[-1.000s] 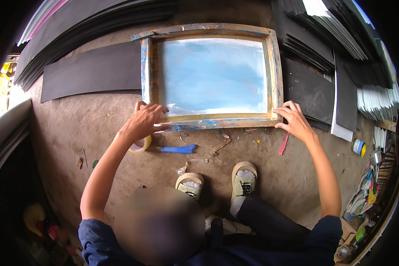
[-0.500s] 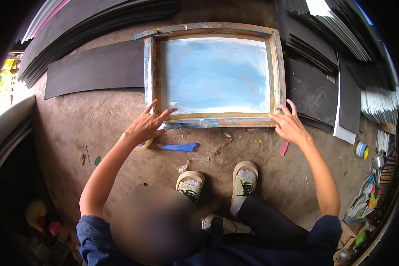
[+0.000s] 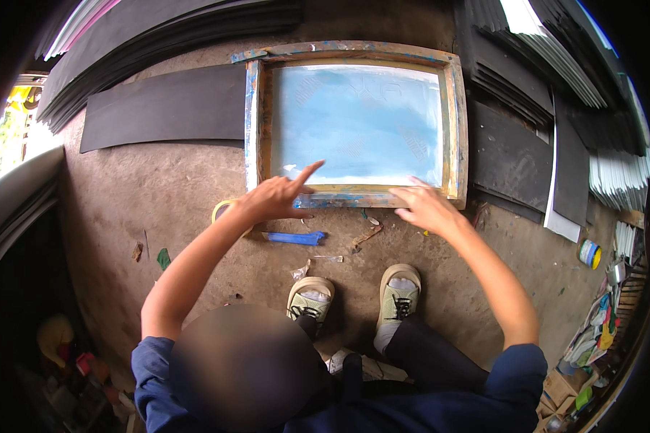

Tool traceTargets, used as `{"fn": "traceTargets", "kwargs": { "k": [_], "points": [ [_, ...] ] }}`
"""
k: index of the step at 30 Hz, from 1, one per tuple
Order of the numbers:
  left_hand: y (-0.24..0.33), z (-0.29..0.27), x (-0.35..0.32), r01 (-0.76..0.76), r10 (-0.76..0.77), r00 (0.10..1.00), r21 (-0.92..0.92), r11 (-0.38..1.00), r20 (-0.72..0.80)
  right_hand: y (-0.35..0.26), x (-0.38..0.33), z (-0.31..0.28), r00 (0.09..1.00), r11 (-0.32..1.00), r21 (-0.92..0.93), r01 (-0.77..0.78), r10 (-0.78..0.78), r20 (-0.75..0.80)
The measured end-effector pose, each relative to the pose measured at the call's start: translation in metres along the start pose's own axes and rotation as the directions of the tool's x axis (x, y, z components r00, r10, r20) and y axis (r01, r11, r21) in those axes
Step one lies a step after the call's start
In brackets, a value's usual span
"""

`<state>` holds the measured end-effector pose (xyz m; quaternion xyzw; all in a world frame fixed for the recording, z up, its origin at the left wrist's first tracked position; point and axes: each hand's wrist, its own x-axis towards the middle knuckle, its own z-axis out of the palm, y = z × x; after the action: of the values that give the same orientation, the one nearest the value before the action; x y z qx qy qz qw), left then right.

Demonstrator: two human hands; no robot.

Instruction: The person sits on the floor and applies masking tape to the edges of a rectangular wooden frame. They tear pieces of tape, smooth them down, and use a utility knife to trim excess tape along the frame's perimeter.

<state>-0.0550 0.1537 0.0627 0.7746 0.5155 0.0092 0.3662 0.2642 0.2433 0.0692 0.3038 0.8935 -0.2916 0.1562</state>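
Filling the stained wooden frame (image 3: 455,130) is seemingly smooth sheeting (image 3: 357,119).

The frame (image 3: 455,130) is laid on the floor (image 3: 447,303), with the screen (image 3: 361,119) enclosed inside it. Its near rail is overlapped by the left hand (image 3: 273,198) and, farther right, the right hand (image 3: 427,206). To its left a sheet (image 3: 166,112) is placed, backed by a stack of sheets (image 3: 159,52); boards (image 3: 509,155) are piled to its right. Before it, the tape roll (image 3: 219,208) is set left of the strip (image 3: 296,237), the shoes (image 3: 401,298) are planted nearer, and the tub (image 3: 590,254) is placed far right
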Motion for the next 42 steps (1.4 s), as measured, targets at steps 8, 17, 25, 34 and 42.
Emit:
{"fn": "traceTargets", "kwargs": {
  "k": [8,17,25,34,42],
  "points": [
    [-0.007,0.013,-0.013,-0.055,0.078,0.989,0.18,0.982,-0.126,-0.006,-0.008,-0.018,0.983,0.984,0.014,-0.176,0.175,0.051],
    [0.022,0.009,0.006,-0.011,0.014,1.0,0.253,0.967,-0.008,0.015,-0.02,0.0,0.994,0.982,-0.171,-0.075,0.06,-0.089],
    [-0.009,0.009,-0.047,0.071,0.088,0.969,0.602,0.795,-0.231,0.063,-0.054,0.002,0.979,0.941,-0.337,-0.031,-0.039,-0.199],
    [0.0,-0.009,-0.036,0.233,-0.175,0.968,0.381,0.895,-0.182,0.074,-0.056,-0.01,0.943,0.97,-0.237,-0.047,-0.035,-0.331],
    [-0.007,0.022,-0.063,0.389,-0.114,0.806,0.374,0.842,-0.581,0.084,-0.091,-0.04,0.934,0.981,-0.144,-0.13,0.072,-0.35]
  ]
}}
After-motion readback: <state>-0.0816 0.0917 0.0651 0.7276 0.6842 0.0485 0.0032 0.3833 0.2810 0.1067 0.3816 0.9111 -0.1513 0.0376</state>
